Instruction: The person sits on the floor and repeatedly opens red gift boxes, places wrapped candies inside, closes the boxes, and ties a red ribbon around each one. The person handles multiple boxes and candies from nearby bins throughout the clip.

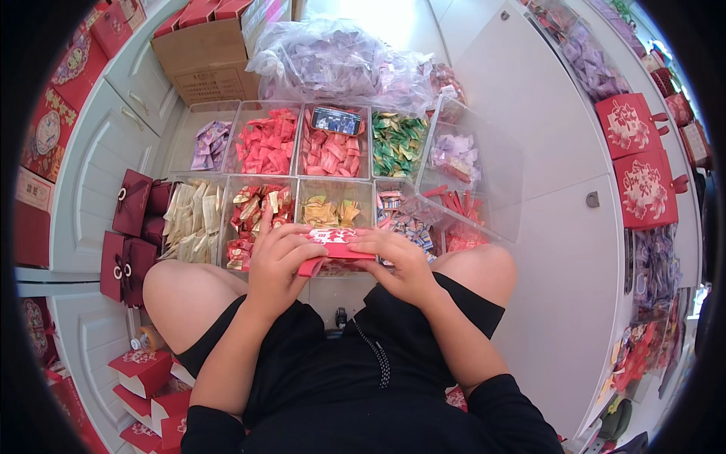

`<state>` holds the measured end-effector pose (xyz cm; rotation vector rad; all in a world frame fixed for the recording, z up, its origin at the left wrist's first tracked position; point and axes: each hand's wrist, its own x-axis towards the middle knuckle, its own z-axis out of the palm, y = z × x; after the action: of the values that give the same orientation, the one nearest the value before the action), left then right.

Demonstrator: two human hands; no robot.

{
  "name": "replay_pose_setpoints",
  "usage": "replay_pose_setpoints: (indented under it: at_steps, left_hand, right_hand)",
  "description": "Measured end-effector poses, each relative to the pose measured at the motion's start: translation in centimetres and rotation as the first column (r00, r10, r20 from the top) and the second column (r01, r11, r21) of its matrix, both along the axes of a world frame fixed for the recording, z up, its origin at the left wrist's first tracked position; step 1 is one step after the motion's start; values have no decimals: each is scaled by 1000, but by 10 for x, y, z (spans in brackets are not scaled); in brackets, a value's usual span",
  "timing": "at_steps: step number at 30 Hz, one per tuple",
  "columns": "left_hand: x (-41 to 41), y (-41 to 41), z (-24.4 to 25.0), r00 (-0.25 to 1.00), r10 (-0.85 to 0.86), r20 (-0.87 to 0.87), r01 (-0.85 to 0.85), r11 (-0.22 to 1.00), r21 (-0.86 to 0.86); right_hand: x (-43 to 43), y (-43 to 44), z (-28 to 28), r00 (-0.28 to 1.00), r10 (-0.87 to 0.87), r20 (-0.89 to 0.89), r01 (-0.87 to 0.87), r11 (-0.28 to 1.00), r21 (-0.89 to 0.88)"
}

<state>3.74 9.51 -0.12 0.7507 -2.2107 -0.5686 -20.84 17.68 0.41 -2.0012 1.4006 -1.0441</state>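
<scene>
Between my hands is a red paper gift box (338, 244) with a white and red printed pattern, held above the near row of clear plastic bins. My left hand (283, 255) grips its left end, the index finger pointing away, near a red ribbon or strap (310, 267). At the right end, the fingers of my right hand (394, 258) lie on top and the thumb is below. Just beyond are bins of yellow wrapped sweets (330, 211), red and gold wrapped sweets (261, 207) and striped small packets (409, 226). The underside of the box is hidden.
A phone (336, 121) lies on pink packets in a far bin. Behind stand a cardboard box (198, 62) and a large plastic bag of purple packets (340, 62). Dark red boxes (129, 267) stand left; folded red boxes (142, 371) are piled lower left. A clear lid (482, 164) leans at right.
</scene>
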Motion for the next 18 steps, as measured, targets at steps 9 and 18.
replay_pose_setpoints:
  at_steps: [9, 18]
  left_hand:
    - [2, 4, 3, 998, 44, 49, -37, 991, -128]
    - [8, 5, 2, 997, 71, 39, -67, 995, -77]
  right_hand:
    - [4, 5, -5, 1000, -10, 29, 10, 1000, 29]
    - [0, 1, -2, 993, 80, -90, -78, 997, 26]
